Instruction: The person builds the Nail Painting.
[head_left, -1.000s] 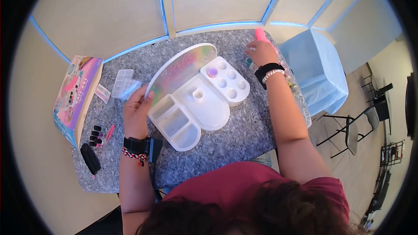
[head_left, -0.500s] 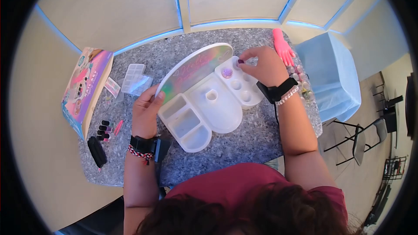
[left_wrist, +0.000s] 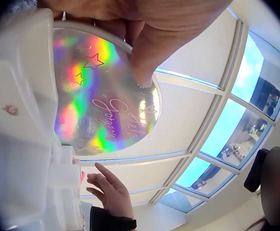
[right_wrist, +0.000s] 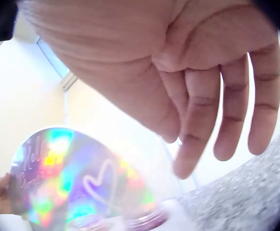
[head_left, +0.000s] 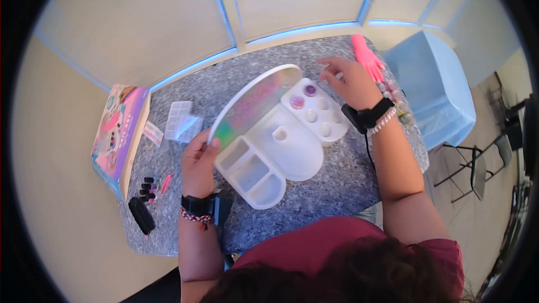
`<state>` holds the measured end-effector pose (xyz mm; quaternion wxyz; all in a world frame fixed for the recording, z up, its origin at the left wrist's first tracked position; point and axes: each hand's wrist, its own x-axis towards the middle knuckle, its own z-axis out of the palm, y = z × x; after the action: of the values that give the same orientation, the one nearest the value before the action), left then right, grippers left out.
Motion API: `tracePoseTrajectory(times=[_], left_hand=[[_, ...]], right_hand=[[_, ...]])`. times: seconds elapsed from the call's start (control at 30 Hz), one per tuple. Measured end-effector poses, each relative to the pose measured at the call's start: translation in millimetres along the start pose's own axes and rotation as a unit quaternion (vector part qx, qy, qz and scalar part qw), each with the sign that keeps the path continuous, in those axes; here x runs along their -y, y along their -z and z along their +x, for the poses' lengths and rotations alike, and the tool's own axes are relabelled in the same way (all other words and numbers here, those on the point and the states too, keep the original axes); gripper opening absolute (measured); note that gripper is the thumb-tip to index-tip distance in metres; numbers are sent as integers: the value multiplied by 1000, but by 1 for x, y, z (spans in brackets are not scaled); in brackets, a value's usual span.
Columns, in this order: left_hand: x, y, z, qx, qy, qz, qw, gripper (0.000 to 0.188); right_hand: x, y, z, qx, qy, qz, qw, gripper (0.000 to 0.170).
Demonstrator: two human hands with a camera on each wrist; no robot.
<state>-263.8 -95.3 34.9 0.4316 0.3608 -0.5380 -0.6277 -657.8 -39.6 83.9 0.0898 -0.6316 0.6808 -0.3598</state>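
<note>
The left hand (head_left: 197, 168) grips the left edge of the shiny panel (head_left: 259, 104). The right hand (head_left: 352, 83), fingers loosely apart, hangs right of two purple pots (head_left: 310, 90) in the white tray (head_left: 300, 160).

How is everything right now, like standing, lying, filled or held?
left hand: gripping the rainbow panel
right hand: raised, holding nothing
rainbow panel: standing up
white tray: only partly filled
purple pot: sitting in the tray
pink pot: sitting in the tray
pink model hand: lying down
nail art box: printed front showing
black-capped bottles: caps on
black case: lying down
clear divided case: lying flat
</note>
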Motion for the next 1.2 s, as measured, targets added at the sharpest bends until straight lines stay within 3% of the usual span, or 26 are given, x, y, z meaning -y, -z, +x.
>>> tracePoseTrajectory(times=[0.03, 0.1, 0.2, 0.23, 0.3, 0.53, 0.6, 0.73, 0.8, 0.93, 1.0, 1.1, 1.2], left_hand=[[0, 0, 1, 12, 3, -6, 1000, 32], [2, 2, 0, 5, -7, -13, 1000, 31], [1, 1, -1, 14, -4, -38, 999, 31], [1, 1, 0, 12, -11, -50, 999, 32], [4, 2, 1, 13, -12, -52, 998, 32], [0, 1, -1, 13, -6, -58, 998, 32], [-1, 1, -1, 11, -3, -60, 998, 32], [-2, -2, -1, 13, -7, -60, 998, 31], [-2, 1, 0, 17, 1, -56, 998, 32], [1, 3, 1, 22, -4, -50, 999, 32], [3, 2, 2, 16, -2, -53, 998, 32], [1, 1, 3, 17, -5, -51, 999, 32], [3, 3, 3, 24, -8, -48, 999, 32]], right_hand=[[-7, 9, 2, 4, -66, 82, 994, 31], [-22, 22, 0, -25, -59, 41, 997, 33], [-35, 33, -1, -43, -173, -59, 982, 27], [-38, 35, 0, -44, -174, -60, 982, 27], [-43, 35, -1, -2, -178, -180, 967, 23], [-39, 27, 1, 55, -179, -270, 944, 32], [-44, 21, 1, 50, -139, -303, 942, 31], [-57, 18, -1, 57, -112, -288, 949, 31], [-60, 18, 0, 63, -103, -211, 970, 30], [-2, 31, -8, 31, -63, -109, 991, 27], [31, 32, -20, 102, -17, 18, 994, 28], [57, 18, -38, 157, 33, 37, 986, 30], [57, 0, -47, 123, 26, -1, 992, 28]])
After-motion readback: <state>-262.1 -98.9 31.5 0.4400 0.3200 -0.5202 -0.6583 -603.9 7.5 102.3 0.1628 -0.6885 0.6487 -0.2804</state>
